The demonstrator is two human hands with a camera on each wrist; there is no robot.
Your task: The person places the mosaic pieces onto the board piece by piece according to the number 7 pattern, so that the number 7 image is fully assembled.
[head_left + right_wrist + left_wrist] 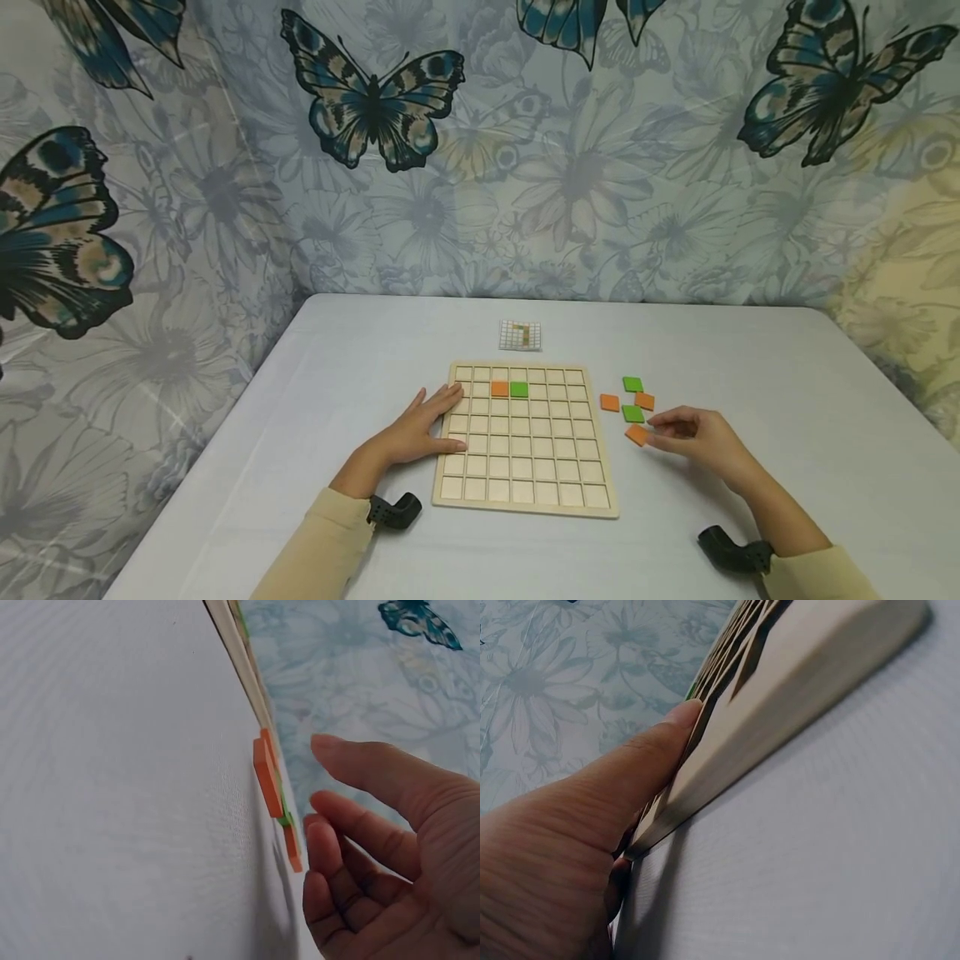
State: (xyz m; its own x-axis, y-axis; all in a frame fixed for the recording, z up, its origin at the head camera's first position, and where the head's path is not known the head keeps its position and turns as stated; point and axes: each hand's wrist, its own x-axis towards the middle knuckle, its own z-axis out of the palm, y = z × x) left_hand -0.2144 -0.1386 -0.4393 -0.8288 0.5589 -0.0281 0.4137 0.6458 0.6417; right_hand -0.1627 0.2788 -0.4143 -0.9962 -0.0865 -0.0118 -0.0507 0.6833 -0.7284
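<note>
My left hand (416,429) rests at the left side of a wooden grid board (525,510), fingers spread and the thumb lying over its edge. In the left wrist view the thumb (660,742) presses along the board's rim. One orange tile (499,389) and one green tile (519,389) sit side by side in the board's second row. My right hand (697,439) hovers beside a loose orange tile (637,434). In the right wrist view its thumb and fingers are bent and apart, with nothing between them, close to the orange tile (266,780).
Right of the board lie more loose tiles: a far green tile (633,384), a near green tile (633,413), a left orange tile (610,403) and a right orange tile (644,402). Behind the board is a small pattern card (521,335). A white cloth (360,350) covers the table.
</note>
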